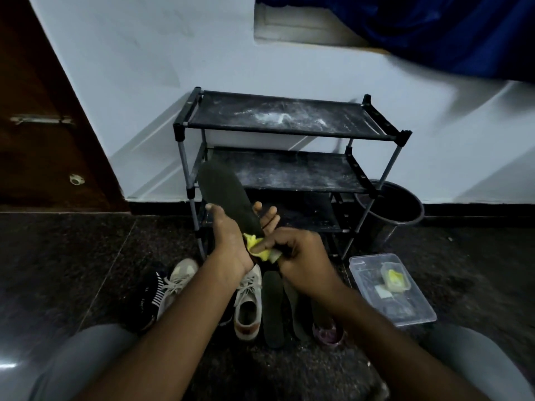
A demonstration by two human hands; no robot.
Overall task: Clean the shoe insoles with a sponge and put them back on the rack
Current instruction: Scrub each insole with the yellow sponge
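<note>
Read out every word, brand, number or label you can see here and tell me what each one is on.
No readable text anywhere in this view.
On the black white-striped shoe: small pale marks, too blurred to read.
On the white slip in the clear plastic box: too small to read.
On the dark grey insole and the yellow sponge: no print shows.
</note>
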